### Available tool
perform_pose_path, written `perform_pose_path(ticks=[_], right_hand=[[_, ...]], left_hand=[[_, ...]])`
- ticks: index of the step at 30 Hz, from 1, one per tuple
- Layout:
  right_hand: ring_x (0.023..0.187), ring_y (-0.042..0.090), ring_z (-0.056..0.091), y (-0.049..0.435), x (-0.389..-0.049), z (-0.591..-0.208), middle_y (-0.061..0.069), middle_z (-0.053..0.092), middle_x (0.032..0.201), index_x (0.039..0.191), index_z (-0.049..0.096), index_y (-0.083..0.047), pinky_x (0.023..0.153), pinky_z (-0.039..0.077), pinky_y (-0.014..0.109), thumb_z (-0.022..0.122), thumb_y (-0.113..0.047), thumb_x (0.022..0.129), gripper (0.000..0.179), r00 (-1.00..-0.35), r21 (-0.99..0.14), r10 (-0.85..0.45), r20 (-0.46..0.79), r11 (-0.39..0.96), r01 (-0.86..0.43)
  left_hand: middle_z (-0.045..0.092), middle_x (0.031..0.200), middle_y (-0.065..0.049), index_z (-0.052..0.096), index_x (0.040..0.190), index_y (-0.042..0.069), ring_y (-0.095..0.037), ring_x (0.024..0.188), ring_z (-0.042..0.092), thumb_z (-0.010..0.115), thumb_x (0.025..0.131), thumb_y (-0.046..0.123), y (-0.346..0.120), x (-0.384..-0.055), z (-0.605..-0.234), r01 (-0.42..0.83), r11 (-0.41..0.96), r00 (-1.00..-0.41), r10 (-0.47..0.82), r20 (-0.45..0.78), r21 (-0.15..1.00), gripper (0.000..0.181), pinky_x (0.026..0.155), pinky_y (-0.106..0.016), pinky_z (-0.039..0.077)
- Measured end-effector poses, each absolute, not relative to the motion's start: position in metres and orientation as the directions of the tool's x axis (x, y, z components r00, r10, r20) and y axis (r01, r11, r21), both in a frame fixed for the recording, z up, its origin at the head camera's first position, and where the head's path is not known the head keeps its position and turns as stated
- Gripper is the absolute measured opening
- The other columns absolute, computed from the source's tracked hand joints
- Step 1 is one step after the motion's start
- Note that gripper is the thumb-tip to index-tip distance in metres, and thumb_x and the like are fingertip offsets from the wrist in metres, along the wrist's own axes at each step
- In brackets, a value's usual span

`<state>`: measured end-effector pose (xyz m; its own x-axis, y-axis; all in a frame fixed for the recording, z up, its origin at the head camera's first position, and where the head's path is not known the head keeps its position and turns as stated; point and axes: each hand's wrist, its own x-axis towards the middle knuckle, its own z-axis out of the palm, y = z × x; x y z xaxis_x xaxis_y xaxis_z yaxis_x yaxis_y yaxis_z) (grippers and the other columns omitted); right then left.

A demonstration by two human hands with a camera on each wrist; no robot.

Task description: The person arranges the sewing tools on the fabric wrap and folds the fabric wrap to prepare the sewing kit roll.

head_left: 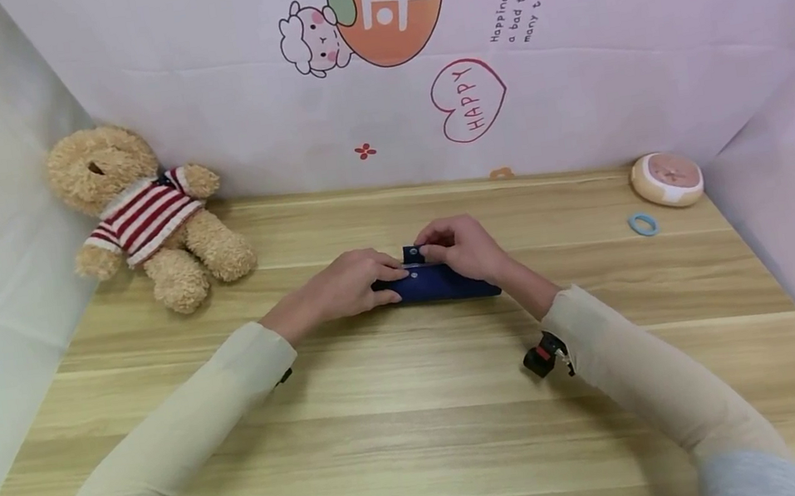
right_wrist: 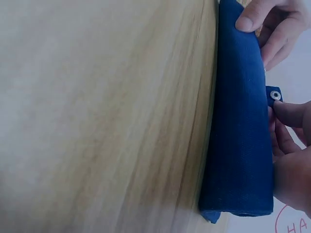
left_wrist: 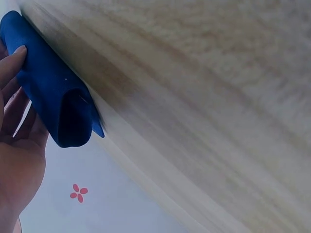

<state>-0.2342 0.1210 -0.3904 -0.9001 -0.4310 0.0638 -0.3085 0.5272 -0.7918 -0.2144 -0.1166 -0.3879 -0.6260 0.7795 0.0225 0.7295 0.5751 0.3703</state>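
Note:
A dark blue fabric roll (head_left: pixel 443 284) with an open, hollow end lies lengthwise on the wooden table. My left hand (head_left: pixel 352 281) grips its left part, thumb on the near side and fingers over the top. In the left wrist view, the rolled end (left_wrist: pixel 75 119) points away from that hand. A short snap strap (head_left: pixel 411 254) stands up behind the roll, and my right hand (head_left: pixel 469 247) pinches it between thumb and fingers. Its metal snap (right_wrist: pixel 275 95) shows in the right wrist view. Another small stud (head_left: pixel 414 274) sits on the roll near my left fingertips.
A teddy bear (head_left: pixel 145 222) in a striped sweater leans at the back left. At the back right are a round cream-and-pink object (head_left: pixel 667 179) and a light blue ring (head_left: pixel 643 224). A printed white cloth (head_left: pixel 239 135) hangs behind the table (head_left: pixel 406 431).

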Motion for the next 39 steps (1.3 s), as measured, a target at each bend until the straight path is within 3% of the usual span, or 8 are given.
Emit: perform_pose_path(ticks=[11, 27, 31, 35, 39], right_hand=[[0.093, 0.024, 0.069, 0.128, -0.228, -0.387, 0.009, 0.075, 0.098, 0.102, 0.077, -0.002, 0.088, 0.055, 0.043, 0.069, -0.002, 0.096, 0.011, -0.817, -0.755, -0.567, 0.108, 0.488, -0.438], [0.103, 0.025, 0.071, 0.130, -0.228, -0.385, 0.007, 0.076, 0.106, 0.099, 0.081, -0.005, 0.086, 0.058, 0.039, 0.073, 0.002, 0.091, 0.013, -0.725, -0.712, -0.678, 0.119, 0.451, -0.538], [0.102, 0.026, 0.071, 0.130, -0.227, -0.384, 0.009, 0.076, 0.106, 0.099, 0.080, -0.004, 0.086, 0.058, 0.041, 0.074, 0.002, 0.090, 0.013, -0.702, -0.687, -0.700, 0.132, 0.446, -0.574], [0.103, 0.024, 0.071, 0.131, -0.224, -0.385, 0.007, 0.075, 0.108, 0.101, 0.080, -0.005, 0.087, 0.057, 0.040, 0.077, -0.001, 0.089, 0.013, -0.697, -0.663, -0.705, 0.130, 0.461, -0.590], [0.103, 0.022, 0.071, 0.129, -0.223, -0.386, 0.005, 0.075, 0.108, 0.102, 0.079, -0.007, 0.088, 0.057, 0.039, 0.077, -0.003, 0.089, 0.014, -0.709, -0.647, -0.693, 0.128, 0.483, -0.590]], left_hand=[[0.065, 0.133, -0.014, 0.067, 0.132, 0.004, -0.029, 0.124, 0.059, 0.070, 0.098, 0.024, -0.116, -0.214, -0.391, 0.750, 0.557, -0.612, 0.789, 0.056, 0.356, 0.039, 0.105, -0.042, 0.046], [0.071, 0.123, -0.009, 0.071, 0.128, 0.006, -0.022, 0.111, 0.066, 0.076, 0.093, 0.025, -0.119, -0.216, -0.395, 0.675, 0.574, -0.679, 0.729, 0.086, 0.465, 0.040, 0.093, -0.037, 0.053], [0.072, 0.121, -0.008, 0.070, 0.127, 0.005, -0.022, 0.113, 0.066, 0.077, 0.093, 0.026, -0.118, -0.216, -0.396, 0.649, 0.586, -0.697, 0.714, 0.070, 0.486, 0.040, 0.097, -0.038, 0.051], [0.070, 0.125, -0.008, 0.065, 0.130, 0.006, -0.022, 0.117, 0.065, 0.077, 0.093, 0.025, -0.117, -0.216, -0.395, 0.644, 0.580, -0.696, 0.715, 0.068, 0.499, 0.043, 0.101, -0.039, 0.048], [0.069, 0.127, -0.008, 0.067, 0.133, 0.007, -0.021, 0.113, 0.066, 0.077, 0.093, 0.025, -0.117, -0.215, -0.393, 0.658, 0.583, -0.687, 0.723, 0.064, 0.478, 0.045, 0.097, -0.037, 0.051]])
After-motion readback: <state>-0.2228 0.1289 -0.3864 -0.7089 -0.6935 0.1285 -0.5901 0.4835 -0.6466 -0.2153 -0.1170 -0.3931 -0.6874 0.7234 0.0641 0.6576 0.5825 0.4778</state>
